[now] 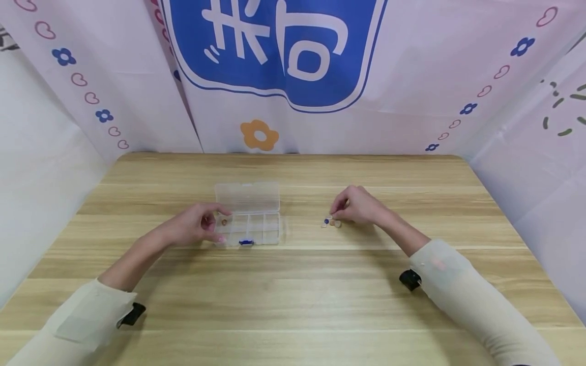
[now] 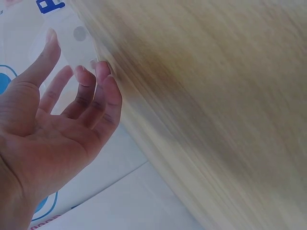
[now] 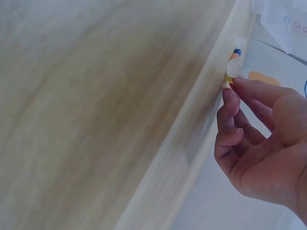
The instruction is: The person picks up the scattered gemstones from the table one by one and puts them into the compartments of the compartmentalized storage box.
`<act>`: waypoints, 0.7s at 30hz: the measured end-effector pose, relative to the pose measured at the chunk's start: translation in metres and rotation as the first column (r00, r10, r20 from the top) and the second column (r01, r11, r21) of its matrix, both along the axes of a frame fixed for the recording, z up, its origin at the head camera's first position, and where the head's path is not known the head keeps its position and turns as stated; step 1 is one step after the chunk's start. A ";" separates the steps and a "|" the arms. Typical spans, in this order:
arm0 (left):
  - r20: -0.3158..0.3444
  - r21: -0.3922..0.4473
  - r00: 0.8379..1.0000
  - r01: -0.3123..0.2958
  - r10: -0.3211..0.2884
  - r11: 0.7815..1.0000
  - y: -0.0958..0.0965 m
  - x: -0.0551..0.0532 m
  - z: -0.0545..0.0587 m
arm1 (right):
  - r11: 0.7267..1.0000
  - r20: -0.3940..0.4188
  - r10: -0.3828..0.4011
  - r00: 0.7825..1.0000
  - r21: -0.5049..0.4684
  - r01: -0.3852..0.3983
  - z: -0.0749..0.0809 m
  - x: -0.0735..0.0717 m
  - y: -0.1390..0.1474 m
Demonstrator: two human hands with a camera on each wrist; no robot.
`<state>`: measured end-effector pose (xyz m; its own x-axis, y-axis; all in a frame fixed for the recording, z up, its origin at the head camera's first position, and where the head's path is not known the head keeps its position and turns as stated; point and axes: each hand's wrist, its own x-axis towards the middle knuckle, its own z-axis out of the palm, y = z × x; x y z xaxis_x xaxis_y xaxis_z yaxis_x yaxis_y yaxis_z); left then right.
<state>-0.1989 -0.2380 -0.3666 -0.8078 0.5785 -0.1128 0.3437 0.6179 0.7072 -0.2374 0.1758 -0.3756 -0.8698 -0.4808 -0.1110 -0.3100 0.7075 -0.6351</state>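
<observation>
A clear plastic compartment box (image 1: pixel 271 236) lies with its lid (image 1: pixel 247 197) swung back and a blue latch (image 1: pixel 246 242) at its front. My left hand (image 1: pixel 194 223) holds the box's left end, thumb at the front corner and index finger toward the hinge side. A small brown bead (image 1: pixel 224 222) sits in a left compartment. To the right, my right hand (image 1: pixel 359 204) reaches down over a few small beads; its thumb and index finger pinch a tiny yellow bead (image 3: pixel 229 78), mostly hidden. Beside the fingertips lie a blue bead (image 1: pixel 326 221), an orange one (image 1: pixel 332 222) and a pale one (image 1: pixel 338 223).
The wooden table (image 1: pixel 293 295) runs back to a hanging cloth (image 1: pixel 412 91) with a blue printed sign. White cloth also hangs at both sides. A black strap piece (image 1: pixel 409 279) shows at the right sleeve, another (image 1: pixel 132 314) at the left.
</observation>
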 end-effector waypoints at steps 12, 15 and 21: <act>0.015 -0.009 1.000 -0.010 0.010 1.000 0.000 0.000 0.000 | 0.997 -0.012 -0.037 0.999 -0.066 0.036 0.000 0.003 -0.003; 0.022 -0.014 1.000 -0.016 0.016 1.000 0.001 0.000 0.001 | 0.995 -0.031 -0.044 0.999 -0.090 0.041 0.001 0.002 -0.003; 0.017 -0.020 1.000 -0.017 0.017 1.000 0.001 0.001 0.001 | 0.993 -0.046 -0.046 0.998 -0.115 0.040 0.001 0.002 -0.003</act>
<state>-0.1982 -0.2374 -0.3657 -0.8152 0.5625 -0.1379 0.3214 0.6375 0.7002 -0.2355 0.1724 -0.3741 -0.8930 -0.4499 -0.0152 -0.3130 0.6448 -0.6974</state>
